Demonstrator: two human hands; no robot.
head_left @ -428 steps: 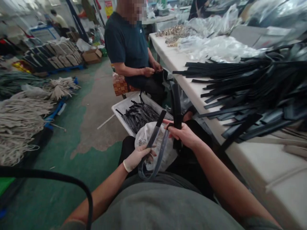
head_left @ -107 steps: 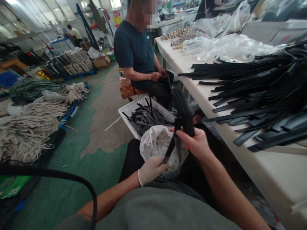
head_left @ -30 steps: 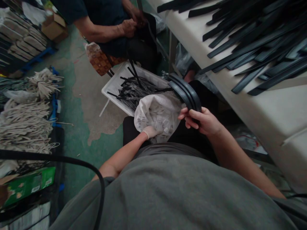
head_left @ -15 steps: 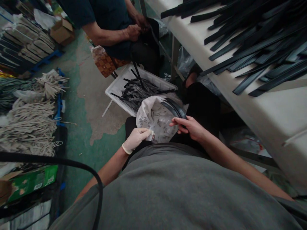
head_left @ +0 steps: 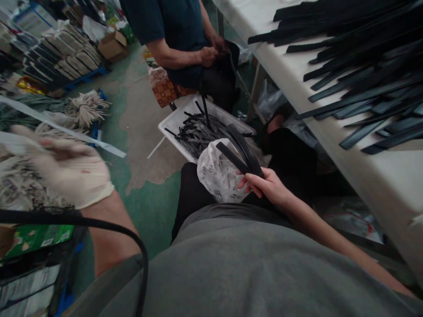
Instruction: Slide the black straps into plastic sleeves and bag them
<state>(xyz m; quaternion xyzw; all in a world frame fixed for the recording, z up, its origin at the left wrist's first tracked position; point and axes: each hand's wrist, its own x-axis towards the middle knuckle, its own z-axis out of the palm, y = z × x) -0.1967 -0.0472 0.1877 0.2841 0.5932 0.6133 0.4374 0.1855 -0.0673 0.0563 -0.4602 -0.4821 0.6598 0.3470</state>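
My left hand point(head_left: 71, 169), in a pale thin glove, is raised at the left and blurred. Its fingers close on a thin white strip point(head_left: 82, 132) that runs out of the frame's left edge and hangs back past the hand. In front of my lap, my right hand point(head_left: 264, 185) is bare and wraps round several flat black strips point(head_left: 243, 149), whose free ends fan forward. Under those ends sits a white plastic bag point(head_left: 216, 176), open and holding crumpled, whitish scraps.
Beyond the bag, a white bin point(head_left: 167, 125) holds many black strips. A co-worker point(head_left: 185, 48) sits ahead, hands together. More black strips point(head_left: 360, 83) lie across the table point(head_left: 373, 171) on the right. Bundled cords point(head_left: 20, 185) lie at the left; a black cable point(head_left: 109, 226) crosses low left.
My left hand has swung from the bag up and out to the left, a white strip trailing with it. My right hand still holds the black strips, which are now spread more apart.
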